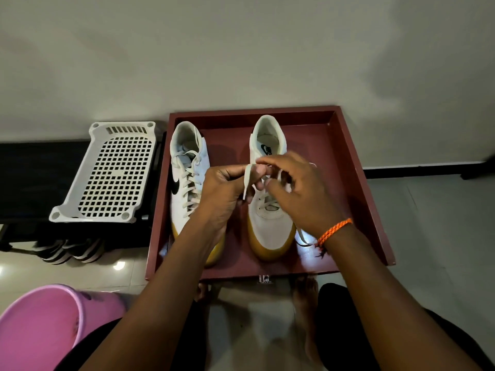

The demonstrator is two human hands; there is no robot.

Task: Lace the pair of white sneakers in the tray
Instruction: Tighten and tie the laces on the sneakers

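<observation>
Two hands, one lace end, upper eyelets to go

Two bare feet [305, 293] sit nearest on the floor [428, 236], just before the front wall of the tray [356, 167], with a pink bucket [40, 325] off to the left. Inside the tray the pair of white sneakers stand side by side, toes toward the person. The left sneaker [187, 178] looks laced almost to the top. The right sneaker [267, 226] is the one being worked: crossings show low on it, and a loose lace tail [302, 236] trails beside its toe.

Above its tongue the left hand [222, 194] pinches the flat lace [247, 180] between thumb and curled fingers, the free end hanging down. The right hand [300, 191], with an orange wristband [334, 231], has its fingers curled over the eyelet area; whether they pinch the lace there I cannot tell.

To do this step well, I would keep the lace flat and untwisted, feed the tip through the next open eyelet, then pull until both tails match. The hands hide the eyelets, so working by feel may skip a hole.

Farther left a white plastic rack [112, 172] rests on a dark shelf [32, 178], well clear of the work; the wall [241, 49] stands behind
</observation>
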